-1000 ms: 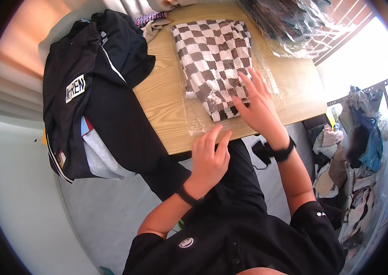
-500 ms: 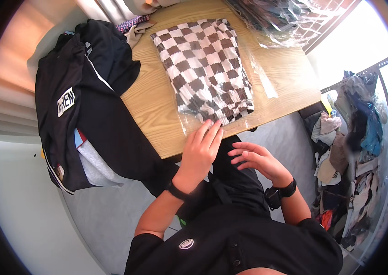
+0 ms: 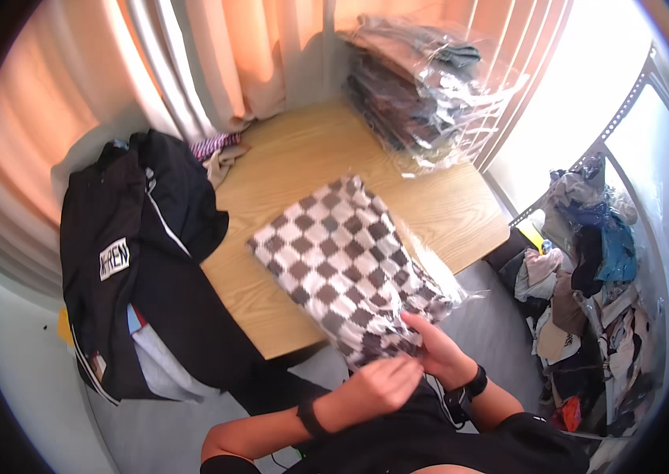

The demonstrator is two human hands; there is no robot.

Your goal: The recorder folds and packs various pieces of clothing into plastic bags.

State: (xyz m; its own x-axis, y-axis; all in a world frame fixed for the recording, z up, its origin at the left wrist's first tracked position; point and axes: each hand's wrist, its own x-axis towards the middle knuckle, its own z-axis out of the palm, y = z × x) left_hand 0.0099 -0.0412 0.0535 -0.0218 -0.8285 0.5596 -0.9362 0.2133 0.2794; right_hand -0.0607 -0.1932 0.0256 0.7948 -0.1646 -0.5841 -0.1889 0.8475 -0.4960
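Note:
A folded brown-and-white checkered garment lies inside a clear plastic bag. Its lower end is lifted past the table's near edge, toward my body, while the upper part still reaches over the tabletop. My right hand grips the bag's lower right part, thumb on top and the other fingers hidden beneath. Close beside it, my left hand is closed in a pinch at the bag's lower edge. Just what the left fingertips hold there is hard to make out, but the plastic runs into them.
On the wooden table, a stack of bagged folded clothes stands at the back right. Black clothing hangs over the left side, with a striped cloth behind. A rack heaped with garments stands right. Curtains hang behind.
Both hands have taken hold of the bagged garment and pulled its near end up and toward me, off the table's edge. The view has tilted up, showing more of the stack and curtains.

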